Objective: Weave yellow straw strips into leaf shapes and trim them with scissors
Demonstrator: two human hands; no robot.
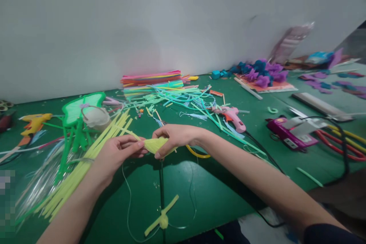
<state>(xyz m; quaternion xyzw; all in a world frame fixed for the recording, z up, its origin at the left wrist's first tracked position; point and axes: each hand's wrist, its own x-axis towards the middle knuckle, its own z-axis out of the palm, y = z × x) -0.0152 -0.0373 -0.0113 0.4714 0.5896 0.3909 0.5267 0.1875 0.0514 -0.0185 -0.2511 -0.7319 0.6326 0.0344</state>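
My left hand [118, 152] and my right hand [174, 137] meet over the green table [206, 194], both pinching a small bundle of pale yellow straw pieces [154, 145]. A dark green stem [161, 190] runs down from the bundle toward me, with a yellow cross-shaped straw piece [162, 219] tied on it near the front edge. Thin clear thread [128, 206] loops on the table below my hands. A yellow ring [197, 154] lies just behind my right wrist.
Long yellow straws [85, 164] lie left, beside a green butterfly shape [80, 108] and a yellow glue gun [34, 122]. Coloured straws [154, 80] are piled behind, a pink glue gun [234, 118] and a purple device [291, 135] sit right, and purple and blue paper flowers [263, 72] lie far right.
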